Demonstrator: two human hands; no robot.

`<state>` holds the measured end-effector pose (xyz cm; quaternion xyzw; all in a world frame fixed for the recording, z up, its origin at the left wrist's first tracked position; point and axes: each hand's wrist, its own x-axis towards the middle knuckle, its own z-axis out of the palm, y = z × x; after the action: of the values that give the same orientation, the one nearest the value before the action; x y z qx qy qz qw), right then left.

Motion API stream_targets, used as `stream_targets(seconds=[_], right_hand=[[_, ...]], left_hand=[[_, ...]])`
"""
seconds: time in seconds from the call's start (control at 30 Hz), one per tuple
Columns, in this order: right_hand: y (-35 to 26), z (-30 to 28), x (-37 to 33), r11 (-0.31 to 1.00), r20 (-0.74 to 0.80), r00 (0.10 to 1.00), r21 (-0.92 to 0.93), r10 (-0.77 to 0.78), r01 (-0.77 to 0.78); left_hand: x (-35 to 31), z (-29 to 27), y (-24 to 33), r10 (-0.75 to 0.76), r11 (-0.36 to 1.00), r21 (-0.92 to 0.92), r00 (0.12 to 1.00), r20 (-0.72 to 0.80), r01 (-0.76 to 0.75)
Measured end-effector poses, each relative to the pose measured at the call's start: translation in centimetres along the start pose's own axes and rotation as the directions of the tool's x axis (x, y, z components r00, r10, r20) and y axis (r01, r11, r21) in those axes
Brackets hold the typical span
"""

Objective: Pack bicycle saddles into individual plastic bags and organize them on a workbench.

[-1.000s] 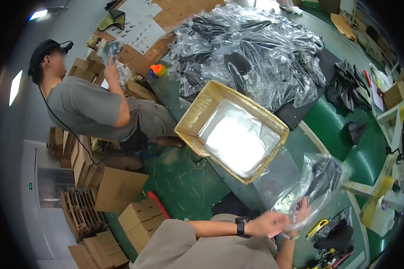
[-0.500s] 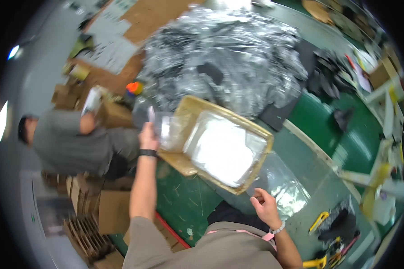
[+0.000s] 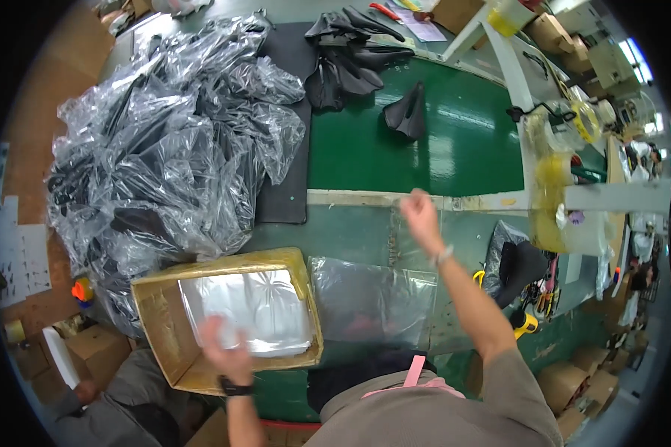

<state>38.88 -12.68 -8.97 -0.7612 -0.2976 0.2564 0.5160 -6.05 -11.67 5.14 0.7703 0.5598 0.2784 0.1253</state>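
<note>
My left hand [image 3: 227,350], smeared by motion, is over the near side of a cardboard box [image 3: 153,316] edged with tape. In the box lies a stack of clear plastic bags [image 3: 253,305]; whether the hand touches it I cannot tell. My right hand [image 3: 423,220] is stretched forward over the table, fingers curled together, with nothing visible in it. Beyond it, apart from the hand, a black saddle-shaped piece [image 3: 405,113] lies on the green surface. A flat clear plastic bag [image 3: 373,298] rests right of the box.
A large heap of plastic-wrapped black pieces [image 3: 179,141] covers the left. More black pieces [image 3: 347,63] lie at the back. A pale raised strip [image 3: 350,197] crosses the table. Several hand tools [image 3: 540,298] are at right. A co-worker [image 3: 134,406] is at lower left.
My view has swung to the right. My left hand, earlier out beyond the box beside clear plastic, is now over the box. My right hand has moved forward from near my body.
</note>
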Motion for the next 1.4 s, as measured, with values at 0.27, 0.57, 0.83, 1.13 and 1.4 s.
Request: stream_targets(seconds=[0.27, 0.57, 0.83, 1.13, 1.4], right_hand=[[4.8, 1.0, 22.0, 0.527, 0.025, 0.778, 0.721, 0.628, -0.449], [-2.6, -14.4, 1.8, 0.99, 0.067, 0.989, -0.072, 0.128, -0.124], [-6.1, -19.6, -6.0, 0.821, 0.714, 0.665, -0.505, 0.222, 0.268], [3.6, -16.8, -11.6, 0.746, 0.19, 0.962, -0.607, -0.197, 0.273], [10.2, -19.9, -22.2, 0.822, 0.072, 0.82, -0.1, 0.568, -0.561]], left_hand=[[-11.0, 17.7, 17.6, 0.329, 0.844, -0.53, 0.708, 0.626, 0.076], [-16.3, 26.0, 20.9, 0.206, 0.944, -0.317, 0.581, 0.787, 0.095], [-19.9, 27.4, 19.8, 0.28, 0.957, -0.184, 0.536, 0.797, -0.226], [-19.1, 26.4, 14.4, -0.048, 0.696, -0.341, 0.515, 0.856, 0.631], [-19.0, 27.0, 14.5, -0.165, 0.544, -0.285, 0.433, 0.886, 0.789]])
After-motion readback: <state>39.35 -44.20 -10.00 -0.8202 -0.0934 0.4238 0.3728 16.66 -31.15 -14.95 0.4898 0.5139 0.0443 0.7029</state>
